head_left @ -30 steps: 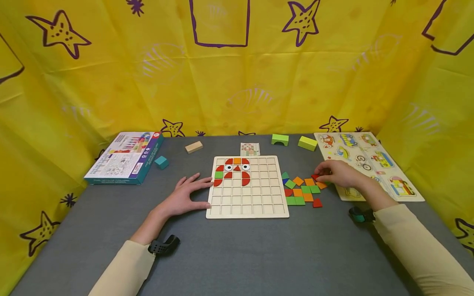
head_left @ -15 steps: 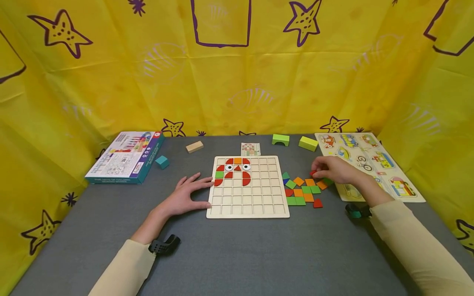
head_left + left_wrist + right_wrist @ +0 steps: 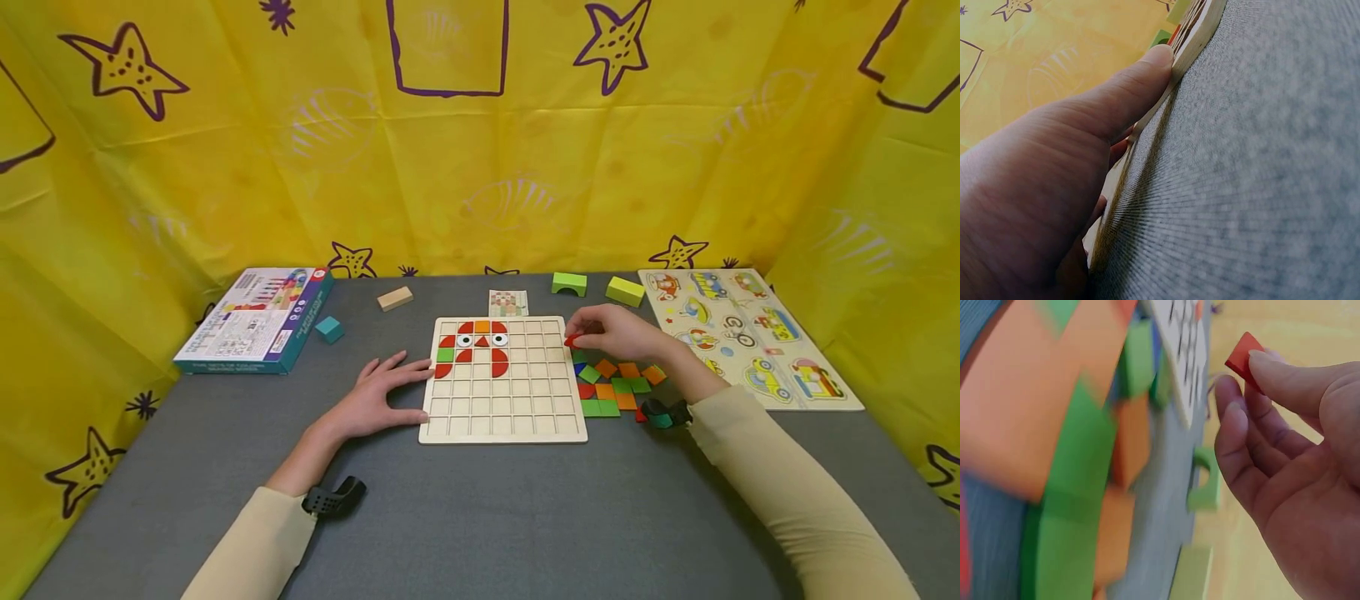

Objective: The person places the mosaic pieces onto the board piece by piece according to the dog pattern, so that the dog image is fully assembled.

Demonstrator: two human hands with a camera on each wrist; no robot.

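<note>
- Now the right hand [image 3: 618, 333] pinches a red tile [image 3: 572, 340] above the grid board's [image 3: 502, 417] right edge.
- The left hand [image 3: 375, 400] lies flat and relaxed, fingertips touching the board's left edge.

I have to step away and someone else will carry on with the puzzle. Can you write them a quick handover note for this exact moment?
Left hand: flat on the table, fingers against the left edge of the grid board.
Right hand: pinching a red piece above the board's right edge.
Done: a few red, orange and green pieces and two eye pieces sit in the board's top-left rows.
Left: most cells are empty; the loose pieces lie right of the board.
</note>
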